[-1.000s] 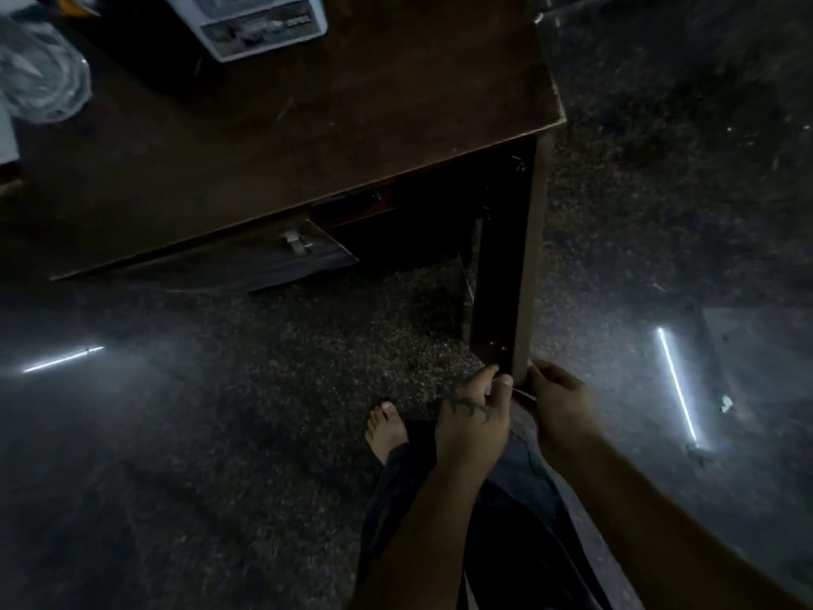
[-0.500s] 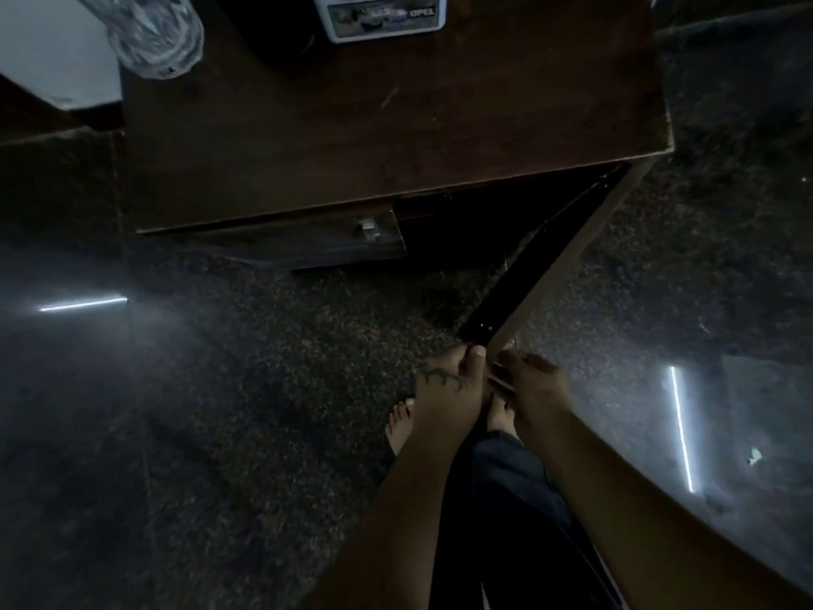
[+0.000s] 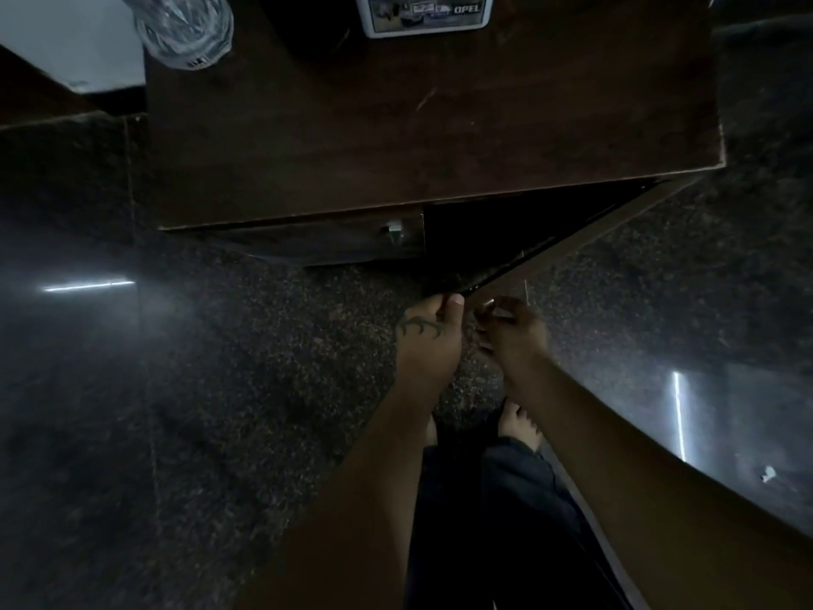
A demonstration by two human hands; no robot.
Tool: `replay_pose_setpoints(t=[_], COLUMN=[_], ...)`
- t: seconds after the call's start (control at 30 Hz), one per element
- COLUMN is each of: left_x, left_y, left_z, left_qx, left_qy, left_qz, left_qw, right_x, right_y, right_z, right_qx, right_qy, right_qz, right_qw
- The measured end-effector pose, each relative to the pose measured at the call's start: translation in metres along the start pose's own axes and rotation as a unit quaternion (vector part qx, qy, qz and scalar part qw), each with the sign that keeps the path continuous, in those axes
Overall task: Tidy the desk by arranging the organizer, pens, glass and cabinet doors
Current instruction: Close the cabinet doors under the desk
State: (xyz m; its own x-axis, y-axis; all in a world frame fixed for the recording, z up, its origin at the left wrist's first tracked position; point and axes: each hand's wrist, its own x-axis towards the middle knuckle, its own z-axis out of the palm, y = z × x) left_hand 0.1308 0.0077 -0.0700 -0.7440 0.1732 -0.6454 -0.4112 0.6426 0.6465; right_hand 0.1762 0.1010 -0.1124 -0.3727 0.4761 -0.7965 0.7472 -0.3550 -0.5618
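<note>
A dark wooden desk (image 3: 431, 125) stands in front of me, seen from above. Its right cabinet door (image 3: 567, 244) is swung open at an angle toward me. My left hand (image 3: 429, 341), with a tattoo on its back, grips the free edge of that door. My right hand (image 3: 512, 332) is closed at the same edge, on the door's outer side, with something small and shiny at its fingers. The left cabinet door (image 3: 316, 239), with a metal handle (image 3: 394, 228), looks slightly ajar. A clear glass (image 3: 184, 24) stands at the desk's far left corner.
A white box marked OPEL (image 3: 424, 13) sits at the desk's far edge. The floor (image 3: 246, 367) is dark speckled stone with light reflections. My bare feet (image 3: 519, 422) and dark trousers are below my hands. A white wall shows at top left.
The right cabinet door has swung from sticking straight out to a shallower angle, moving toward the desk. Both hands stayed on its edge. My view has shifted to face the desk squarely.
</note>
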Motion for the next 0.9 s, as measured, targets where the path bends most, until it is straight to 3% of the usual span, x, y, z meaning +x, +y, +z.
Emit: replay_pose_setpoints(t=[0.53, 0.73, 0.9], left_x=[0.05, 0.05, 0.048], left_y=[0.017, 0.016, 0.012], left_z=[-0.015, -0.022, -0.032], left_qx=[-0.116, -0.097, -0.007], left_qy=[0.029, 0.03, 0.038], left_qz=[0.006, 0.016, 0.053], left_qw=[0.993, 0.995, 0.998], right_x=[0.019, 0.019, 0.014], right_y=[-0.065, -0.073, -0.071], right_z=[0.035, 0.04, 0.038], right_qx=[-0.094, -0.124, -0.091], right_qy=[-0.113, -0.116, -0.121], right_qz=[-0.056, -0.035, -0.048], right_qw=[0.987, 0.985, 0.987])
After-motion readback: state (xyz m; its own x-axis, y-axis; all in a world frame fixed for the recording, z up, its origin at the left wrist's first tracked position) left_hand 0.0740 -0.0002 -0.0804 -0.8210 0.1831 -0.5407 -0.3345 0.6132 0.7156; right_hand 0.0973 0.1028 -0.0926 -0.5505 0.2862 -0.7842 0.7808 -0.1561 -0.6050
